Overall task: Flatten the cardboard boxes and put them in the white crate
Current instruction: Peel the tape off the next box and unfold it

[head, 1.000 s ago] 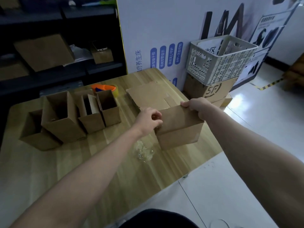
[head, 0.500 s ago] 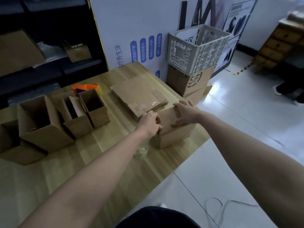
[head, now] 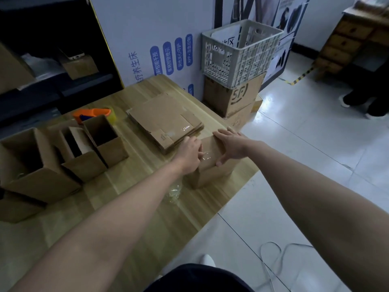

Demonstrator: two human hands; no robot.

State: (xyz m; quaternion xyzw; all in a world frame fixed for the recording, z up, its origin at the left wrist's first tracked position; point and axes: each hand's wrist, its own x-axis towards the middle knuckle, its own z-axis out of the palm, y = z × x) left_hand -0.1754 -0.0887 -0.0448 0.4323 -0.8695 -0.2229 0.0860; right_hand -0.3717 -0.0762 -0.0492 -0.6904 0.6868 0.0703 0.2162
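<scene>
Closed box (head: 212, 172) at right edge of desk (head: 147, 207), right hand (head: 230, 144) flat on its top, fingers spread, left hand (head: 189, 152) curled over its left top edge beside clear tape (head: 205, 155), flattened boxes (head: 164, 121) stacked just behind, open boxes (head: 105, 140) upright at left, white crate (head: 240, 53) on brown carton (head: 233, 98) beyond the desk.

Single view, head-worn, wide-angle. It looks forward and down from above the near edge of the pale wooden table (head: 143, 165), along both bare forearms. The left hand (head: 189, 153) and right hand (head: 230, 145) sit near frame centre at the small brown cardboard box (head: 210, 175), close enough to make out fingers. The table runs off to the left. The white slatted plastic crate (head: 237, 60) stands farther off, upper right of centre. Glossy tiled floor (head: 315, 165) fills the right side. Straight lines bow toward the edges.
</scene>
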